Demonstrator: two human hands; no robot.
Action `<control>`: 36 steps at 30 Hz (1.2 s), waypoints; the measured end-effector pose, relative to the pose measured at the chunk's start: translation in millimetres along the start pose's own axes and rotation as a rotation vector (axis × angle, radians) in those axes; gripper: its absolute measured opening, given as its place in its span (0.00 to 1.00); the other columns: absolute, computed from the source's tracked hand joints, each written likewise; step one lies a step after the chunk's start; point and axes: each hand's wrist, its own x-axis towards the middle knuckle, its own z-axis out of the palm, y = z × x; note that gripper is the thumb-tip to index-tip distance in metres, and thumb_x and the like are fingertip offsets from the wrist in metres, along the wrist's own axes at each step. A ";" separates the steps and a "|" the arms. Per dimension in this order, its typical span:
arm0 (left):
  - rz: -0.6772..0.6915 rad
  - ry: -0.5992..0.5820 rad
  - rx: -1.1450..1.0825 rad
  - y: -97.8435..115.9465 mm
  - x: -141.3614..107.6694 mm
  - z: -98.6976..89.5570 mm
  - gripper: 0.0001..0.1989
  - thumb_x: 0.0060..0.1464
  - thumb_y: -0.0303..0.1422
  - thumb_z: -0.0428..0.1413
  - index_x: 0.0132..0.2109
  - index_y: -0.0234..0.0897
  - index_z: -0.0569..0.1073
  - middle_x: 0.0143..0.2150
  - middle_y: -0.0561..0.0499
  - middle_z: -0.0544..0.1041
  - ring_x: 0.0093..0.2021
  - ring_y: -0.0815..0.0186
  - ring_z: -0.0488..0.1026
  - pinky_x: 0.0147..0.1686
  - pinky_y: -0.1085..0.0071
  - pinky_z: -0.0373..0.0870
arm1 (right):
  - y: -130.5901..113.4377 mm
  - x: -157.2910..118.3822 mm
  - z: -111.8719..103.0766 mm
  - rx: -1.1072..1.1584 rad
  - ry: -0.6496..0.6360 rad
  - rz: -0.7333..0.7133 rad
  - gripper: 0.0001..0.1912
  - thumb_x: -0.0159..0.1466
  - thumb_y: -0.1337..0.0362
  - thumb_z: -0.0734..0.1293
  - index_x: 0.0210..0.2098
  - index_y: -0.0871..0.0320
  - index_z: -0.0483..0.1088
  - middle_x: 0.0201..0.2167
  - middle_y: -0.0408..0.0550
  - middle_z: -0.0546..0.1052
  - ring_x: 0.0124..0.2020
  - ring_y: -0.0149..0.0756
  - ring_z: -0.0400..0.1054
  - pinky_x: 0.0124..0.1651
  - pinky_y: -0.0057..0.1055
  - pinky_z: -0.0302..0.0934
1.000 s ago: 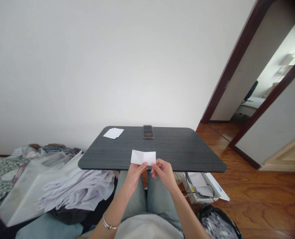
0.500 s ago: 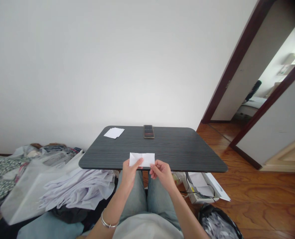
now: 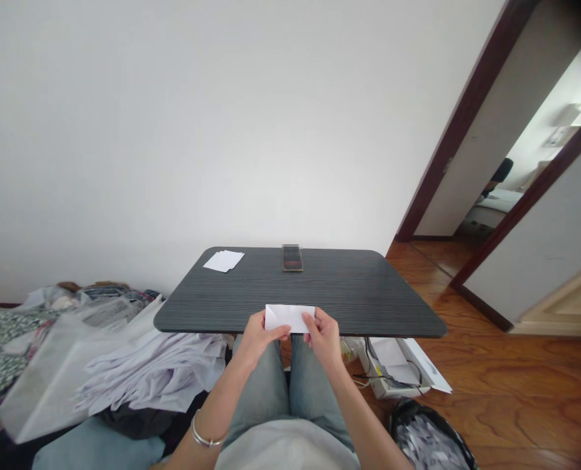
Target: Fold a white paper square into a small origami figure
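A folded piece of white paper (image 3: 288,316) is held up at the near edge of the dark table (image 3: 363,294). My left hand (image 3: 258,336) pinches its left side, the thumb lying along the lower edge. At its right side my right hand (image 3: 324,334) grips it, thumb in front and the other fingers behind. A faint crease shows near the paper's left end. At the table's back left lies a small stack of white paper sheets (image 3: 223,261). A phone (image 3: 292,258) rests at the back middle.
Folded white cloth (image 3: 158,372) and other clothes are piled on the left. Beneath the table's right side sits an open white box (image 3: 393,372) with cables and paper. A black bag (image 3: 430,437) of paper scraps stands on the wooden floor. A doorway opens at right.
The folded paper has shifted slightly right and lower. My right hand has moved from its lower right corner to a fuller grip on the right side; my left thumb has slid to the lower edge.
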 end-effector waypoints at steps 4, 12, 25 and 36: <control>-0.021 -0.021 0.055 -2.4 1.2 -2.6 0.16 0.37 0.31 0.64 0.36 0.28 0.74 0.28 0.47 0.78 0.26 0.65 0.73 0.28 0.70 0.71 | 2.8 2.3 2.5 -0.011 -0.010 -0.025 0.16 0.58 0.50 0.60 0.26 0.57 0.64 0.10 0.34 0.59 0.11 0.26 0.51 0.14 0.22 0.43; 0.003 -0.097 0.050 -2.7 1.7 -5.0 0.16 0.36 0.31 0.64 0.35 0.32 0.70 0.23 0.52 0.75 0.22 0.67 0.72 0.22 0.72 0.69 | 0.7 1.4 1.7 -0.033 -0.021 -0.042 0.16 0.59 0.51 0.60 0.24 0.57 0.63 0.10 0.34 0.57 0.11 0.25 0.49 0.15 0.23 0.42; 0.035 -0.063 0.057 5.1 1.6 -20.7 0.17 0.38 0.31 0.63 0.38 0.32 0.69 0.21 0.55 0.72 0.21 0.71 0.68 0.24 0.74 0.66 | 4.5 7.3 -10.4 -0.034 0.078 -0.031 0.18 0.58 0.49 0.61 0.27 0.60 0.66 0.11 0.36 0.61 0.11 0.25 0.51 0.15 0.23 0.44; 0.011 -0.115 0.123 10.5 1.0 -22.1 0.13 0.43 0.39 0.59 0.29 0.32 0.73 0.22 0.52 0.70 0.22 0.71 0.65 0.18 0.78 0.60 | -2.3 7.5 -8.0 0.004 0.068 -0.019 0.18 0.57 0.49 0.61 0.27 0.59 0.65 0.11 0.36 0.61 0.11 0.25 0.50 0.15 0.23 0.44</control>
